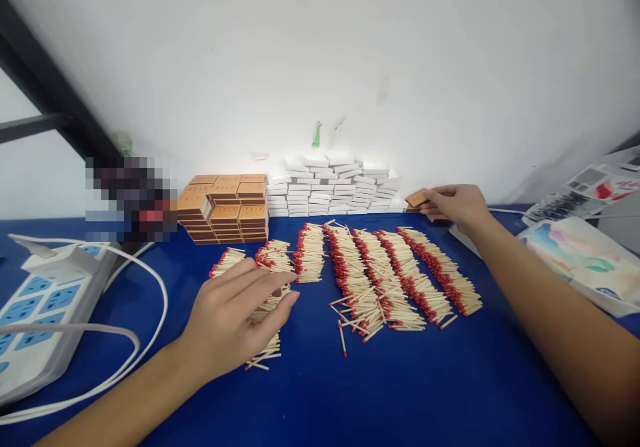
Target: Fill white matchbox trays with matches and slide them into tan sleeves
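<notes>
My right hand (457, 206) is at the wall on the right, thumb and fingers closed on an orange-brown matchbox sleeve (417, 198). Beneath it a little more brown card shows, partly hidden by the fingers. My left hand (235, 314) hovers over the left rows of matches, its fingers apart and nothing between them. It covers part of those matches. Several rows of red-tipped wooden matches (350, 267) lie across the table. White matchbox trays (320, 190) are stacked along the wall, and finished-looking orange matchboxes (225, 207) are piled to their left.
A white power strip (45, 314) with blue sockets and looping white cables (163, 287) takes up the left side of the blue table (320, 394). At right lie a tissue pack (575, 260) and a clear plastic-wrapped package (565, 194). A black metal frame (55, 87) rises at left.
</notes>
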Motion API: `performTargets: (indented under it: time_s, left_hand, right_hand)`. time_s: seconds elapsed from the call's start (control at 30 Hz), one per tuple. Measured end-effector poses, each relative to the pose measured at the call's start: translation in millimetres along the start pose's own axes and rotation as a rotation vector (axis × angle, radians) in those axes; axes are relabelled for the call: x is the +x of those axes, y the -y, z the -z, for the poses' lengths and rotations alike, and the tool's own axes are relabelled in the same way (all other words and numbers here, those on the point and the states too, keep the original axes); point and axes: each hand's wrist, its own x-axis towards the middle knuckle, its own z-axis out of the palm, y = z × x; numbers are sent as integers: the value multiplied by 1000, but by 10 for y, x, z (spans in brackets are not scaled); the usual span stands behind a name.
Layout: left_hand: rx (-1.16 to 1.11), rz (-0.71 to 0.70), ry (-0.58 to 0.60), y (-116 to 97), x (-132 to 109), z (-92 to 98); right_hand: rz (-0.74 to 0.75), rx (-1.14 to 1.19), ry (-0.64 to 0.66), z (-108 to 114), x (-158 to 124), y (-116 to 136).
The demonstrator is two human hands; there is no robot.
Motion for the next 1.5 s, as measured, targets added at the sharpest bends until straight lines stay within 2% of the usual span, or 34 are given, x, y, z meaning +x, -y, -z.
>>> performTargets:
  time_s: [0.17,0.3,0.5,0.67,0.8,1.0,1.17,1.3,1.4,1.5]
  left_hand:
    - [67,-25,-39,-16,30,44]
    - [76,-31,-28,-16,38,51]
    - [77,-65,-47,-26,61,51]
    - [51,-68,-43,-5,52,35]
    - [55,-61,-40,-2,30,26]
    - [46,-55,-33,4,21,14]
    - [35,-58,-31,2,24,1]
    - [42,-67,-33,-10,31,18]
    - [43,-62,-24,-13,24,29]
    - [39,-68,-14,-14,13,21]
  right_hand:
    - [106,-219,-73,38,93,-99]
    - [212,-335,-59,24,144,-176]
    - [378,-541,-114,13,290,-303]
    - [556,-611,-96,-30,339,-368]
    - [714,-621,-24,-137,324,-407]
    - [802,-632,27,-243,362,-446]
    - [798,-632,18,-188,344,-364]
    - [778,-655,22,-22,213,-198]
    - [753,-673,-13,148,-6,25]
    - [749,-663,23,183,-454,281]
